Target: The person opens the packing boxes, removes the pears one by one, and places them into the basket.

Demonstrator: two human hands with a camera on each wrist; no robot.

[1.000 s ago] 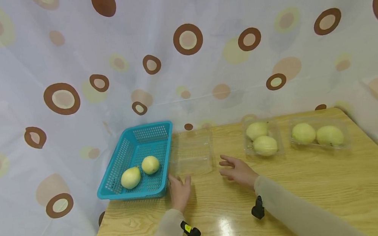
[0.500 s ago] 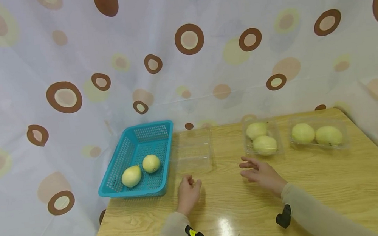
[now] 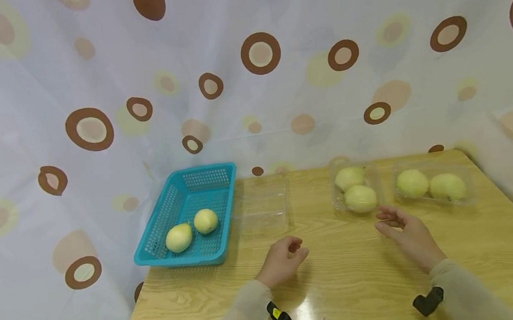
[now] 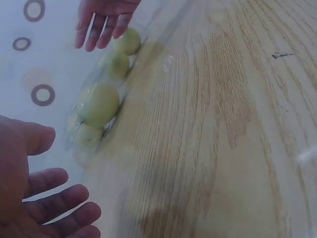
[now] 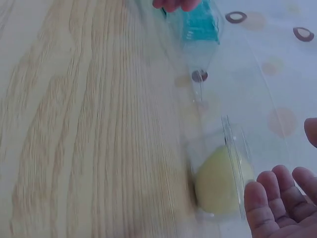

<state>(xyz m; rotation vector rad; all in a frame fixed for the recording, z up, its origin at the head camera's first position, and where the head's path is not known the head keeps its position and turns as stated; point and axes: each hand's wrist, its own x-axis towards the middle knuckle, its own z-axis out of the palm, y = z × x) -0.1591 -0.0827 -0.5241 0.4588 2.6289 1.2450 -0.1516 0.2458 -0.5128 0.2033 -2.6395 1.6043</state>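
Observation:
My left hand [image 3: 282, 261] hovers over the table in front of a clear plastic box [image 3: 261, 213], its fingers loosely bent around nothing. Farther right, my right hand [image 3: 410, 238] has relaxed fingers and holds nothing. Its fingertips come near the front right corner of a second clear box [image 3: 338, 204], which contains two pale yellow-green fruits [image 3: 360, 198]. In the right wrist view, a fruit [image 5: 218, 183] shows through the clear plastic beside the right fingers [image 5: 282, 198]. The left wrist view has both hands, with loosely spread left fingers [image 4: 59, 201].
A blue plastic basket [image 3: 231, 209] with two pale yellow fruits [image 3: 179, 238] stands at the left of the wooden table [image 3: 344, 296]. Another clear box [image 3: 471, 196] with two fruits [image 3: 446, 186] sits at the right. A patterned curtain [image 3: 295, 84] hangs behind the table.
Both hands have moved right: the left away from the basket's side, the right to the front of the middle fruit box. The basket, boxes and fruits stay in place.

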